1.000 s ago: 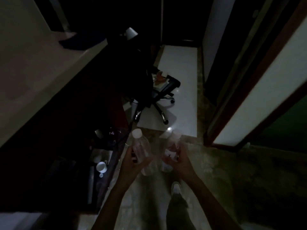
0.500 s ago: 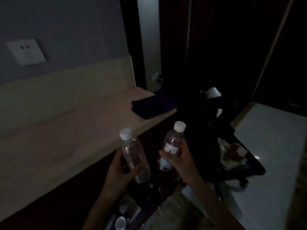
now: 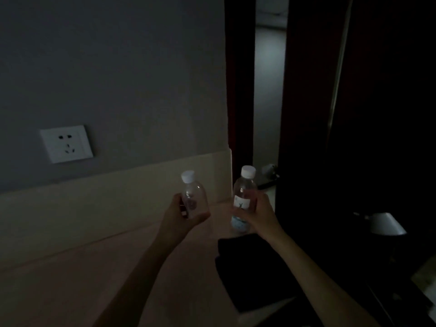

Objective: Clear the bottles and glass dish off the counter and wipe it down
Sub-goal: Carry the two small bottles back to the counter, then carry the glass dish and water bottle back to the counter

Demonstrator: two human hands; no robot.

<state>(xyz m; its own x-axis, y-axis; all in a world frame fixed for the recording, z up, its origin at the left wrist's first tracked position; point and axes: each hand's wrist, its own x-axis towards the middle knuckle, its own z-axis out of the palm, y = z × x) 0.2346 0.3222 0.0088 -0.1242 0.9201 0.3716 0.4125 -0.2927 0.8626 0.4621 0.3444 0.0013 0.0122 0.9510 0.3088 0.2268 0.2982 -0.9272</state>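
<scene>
The room is dim. My left hand (image 3: 180,218) grips a clear plastic bottle (image 3: 192,197) with a white cap, held upright above the pale counter (image 3: 94,279). A second clear bottle (image 3: 244,194), white-capped and with a small white label, is held upright in my right hand (image 3: 258,215). Both bottles hang in the air over the counter's far right end, near the backsplash. A dark folded cloth (image 3: 250,274) lies on the counter below my right forearm. No glass dish is in sight.
A white wall socket (image 3: 66,143) sits on the grey wall above the cream backsplash (image 3: 106,199). A narrow lit doorway (image 3: 269,102) opens beyond the counter's end. A white desk lamp shade (image 3: 387,224) shows in the dark at right.
The view has swung up from the floor and chair to the counter and wall. Both hands have lifted the bottles over the counter's right end, still gripping them.
</scene>
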